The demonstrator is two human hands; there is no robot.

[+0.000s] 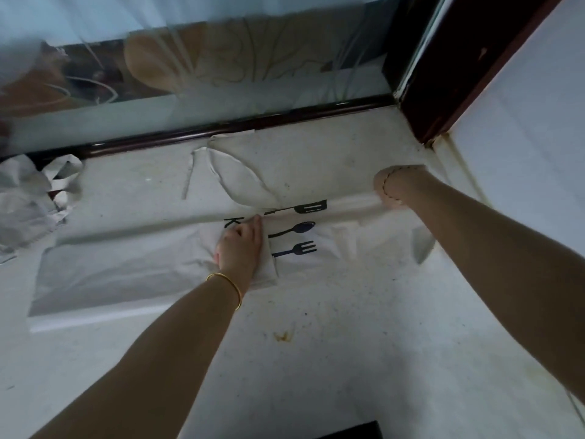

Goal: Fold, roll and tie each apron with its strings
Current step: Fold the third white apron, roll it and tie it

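Note:
A white apron (pixel 120 267) lies spread across the white counter, printed with dark letters, a spoon and a fork (pixel 297 248). Its far edge is folded over along a long crease. My left hand (pixel 240 248), with a gold bangle on the wrist, pinches the folded cloth near the print in the middle. My right hand (pixel 395 185) grips the same fold at its right end, with its fingers hidden under the hand. A neck loop and a loose string (pixel 190 175) of the apron lie beyond the fold, toward the glass.
A crumpled heap of more white aprons (pixel 28 201) sits at the left edge. A dark rail (pixel 221 131) and a glass pane run along the far side of the counter (pixel 348 343). A dark frame post (pixel 443 74) and a white wall close the right corner.

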